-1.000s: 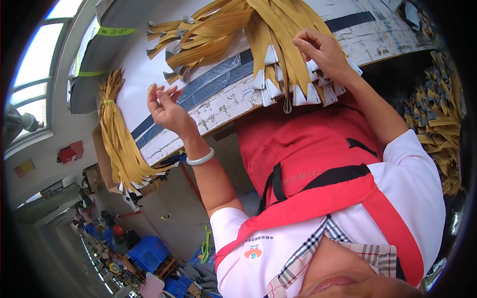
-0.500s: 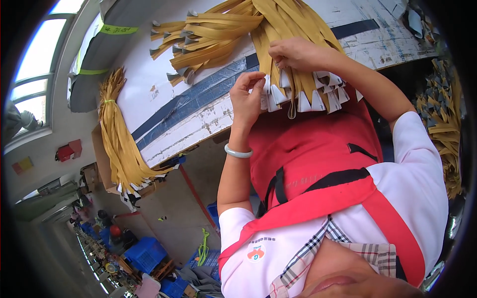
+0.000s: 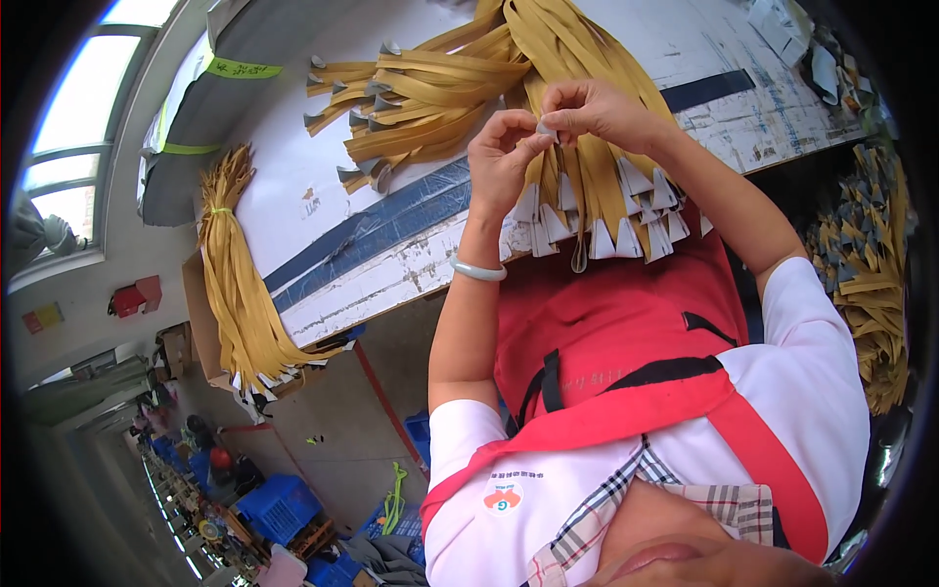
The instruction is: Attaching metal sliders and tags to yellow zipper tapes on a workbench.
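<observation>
My left hand (image 3: 501,164), below a pale bracelet, and my right hand (image 3: 599,117) meet over the table's near edge. Thumbs and fingers of both pinch a small whitish piece (image 3: 547,129), which looks like the end of a strap; the fingers partly cover it. Below them, a pile of flat mustard-yellow straps (image 3: 604,186) hangs toward me, with white folded end tabs (image 3: 626,238) over the edge. To the left lie more yellow straps (image 3: 440,93), whose ends carry grey tabs.
A tied bundle of yellow straps (image 3: 235,284) hangs off the table's left end, beside a cardboard box (image 3: 201,318). Dark blue tape (image 3: 367,220) runs along the worn white table (image 3: 391,266). More straps with grey ends (image 3: 866,284) hang at the right. Blue crates (image 3: 279,509) stand on the floor.
My hands have come together, the left moving up and right toward the other. The whitish piece now shows between their fingertips. The whole view has shifted slightly.
</observation>
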A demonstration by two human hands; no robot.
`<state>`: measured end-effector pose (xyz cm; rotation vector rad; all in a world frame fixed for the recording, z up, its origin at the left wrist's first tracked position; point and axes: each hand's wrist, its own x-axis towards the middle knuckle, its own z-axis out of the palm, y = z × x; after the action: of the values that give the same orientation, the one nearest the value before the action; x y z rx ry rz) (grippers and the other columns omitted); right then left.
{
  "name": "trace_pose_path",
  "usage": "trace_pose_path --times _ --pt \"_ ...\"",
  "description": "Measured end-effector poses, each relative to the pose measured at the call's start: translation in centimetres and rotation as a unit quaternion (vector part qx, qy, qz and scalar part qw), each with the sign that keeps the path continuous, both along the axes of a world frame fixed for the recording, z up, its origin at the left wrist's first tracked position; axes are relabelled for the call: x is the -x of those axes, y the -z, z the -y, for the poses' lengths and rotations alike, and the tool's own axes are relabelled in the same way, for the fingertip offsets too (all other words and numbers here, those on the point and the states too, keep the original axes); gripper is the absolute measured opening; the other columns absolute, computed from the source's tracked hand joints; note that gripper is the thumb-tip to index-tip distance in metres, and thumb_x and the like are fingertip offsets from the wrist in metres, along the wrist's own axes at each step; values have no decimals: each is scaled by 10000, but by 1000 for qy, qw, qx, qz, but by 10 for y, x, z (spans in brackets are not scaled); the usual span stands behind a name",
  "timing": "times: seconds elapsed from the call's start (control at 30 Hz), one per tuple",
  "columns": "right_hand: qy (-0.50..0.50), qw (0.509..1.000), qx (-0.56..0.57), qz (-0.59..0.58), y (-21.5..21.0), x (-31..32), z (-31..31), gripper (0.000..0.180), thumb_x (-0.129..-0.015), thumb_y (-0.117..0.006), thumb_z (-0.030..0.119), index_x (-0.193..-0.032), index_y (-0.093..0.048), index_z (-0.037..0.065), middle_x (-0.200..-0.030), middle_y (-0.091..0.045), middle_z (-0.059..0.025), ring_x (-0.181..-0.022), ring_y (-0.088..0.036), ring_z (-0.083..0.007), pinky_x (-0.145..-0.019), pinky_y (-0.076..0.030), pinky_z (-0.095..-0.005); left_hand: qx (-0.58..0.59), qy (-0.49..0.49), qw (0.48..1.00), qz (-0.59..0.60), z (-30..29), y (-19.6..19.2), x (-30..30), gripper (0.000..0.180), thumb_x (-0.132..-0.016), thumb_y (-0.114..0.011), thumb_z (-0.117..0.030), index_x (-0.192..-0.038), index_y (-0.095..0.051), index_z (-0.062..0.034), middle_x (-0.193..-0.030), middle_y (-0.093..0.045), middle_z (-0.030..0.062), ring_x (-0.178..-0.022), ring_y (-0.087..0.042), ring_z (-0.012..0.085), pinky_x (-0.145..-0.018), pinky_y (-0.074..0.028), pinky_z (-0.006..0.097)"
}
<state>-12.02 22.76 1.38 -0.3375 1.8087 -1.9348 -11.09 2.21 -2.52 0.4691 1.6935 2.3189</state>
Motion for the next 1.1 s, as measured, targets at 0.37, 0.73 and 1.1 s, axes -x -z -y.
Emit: trace_pose_path --times 0.37,0.73,1.1 --pt "49 994 70 61 20 11 1 210 -925 -722 280 -938 -638 87 -813 -622 27 -707 -605 -48 -639 -508 -183 -73 -17 992 102 -10 12 5 147 -850 -740 15 -975 -669 -17 -944 -695 31 -846 -639 87 -795 -508 216" --pt "-58 997 -48 -15 -1 11 -12 209 -896 -725 192 -952 -624 18 -827 -666 -35 -744 -661 -100 -654 -550 -238 -47 14 993 105 -6 9 12 92 -869 -714 16 -936 -659 -14 -904 -687 22 -835 -637 87 -795 -506 224" --pt "135 847 -289 -426 26 9 10 134 -920 -661 98 -887 -556 22 -758 -622 -14 -694 -611 -102 -608 -501 -274 169 -228 945 -162 -38 13 -18 84 -947 -609 34 -915 -543 -6 -826 -640 49 -745 -657 107 -700 -544 236"
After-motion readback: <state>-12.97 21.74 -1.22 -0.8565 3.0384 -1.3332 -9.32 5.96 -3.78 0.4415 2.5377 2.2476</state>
